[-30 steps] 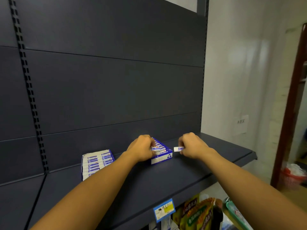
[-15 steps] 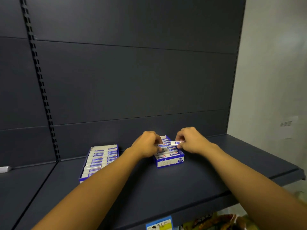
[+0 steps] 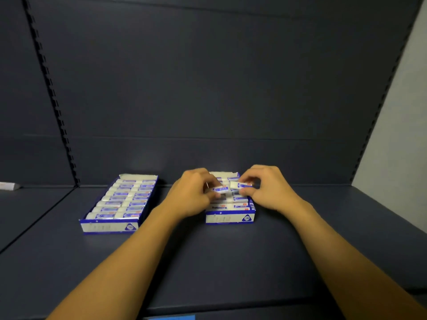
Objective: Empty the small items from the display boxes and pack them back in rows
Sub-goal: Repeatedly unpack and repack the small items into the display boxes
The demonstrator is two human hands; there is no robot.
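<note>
Two blue-and-white display boxes stand on a dark shelf. The left box (image 3: 111,226) is filled with two neat rows of white erasers in blue sleeves. Both hands hover over the right box (image 3: 231,218), which holds more erasers, some lying unevenly. My left hand (image 3: 193,192) pinches one eraser (image 3: 220,188) above the box's left side. Held just above the box's right row is another eraser (image 3: 240,185), pinched by my right hand (image 3: 268,188). The hands hide much of that box's contents.
The dark shelf board (image 3: 208,262) runs wide in front of the boxes, with a dark back panel behind. A small white object (image 3: 9,186) lies on the neighbouring shelf at far left. A blue price tag (image 3: 172,317) sits on the shelf's front edge.
The camera has swung left and down, closer to the shelf. My right hand brought its eraser from beside the right box to over it. My left hand now holds an eraser too.
</note>
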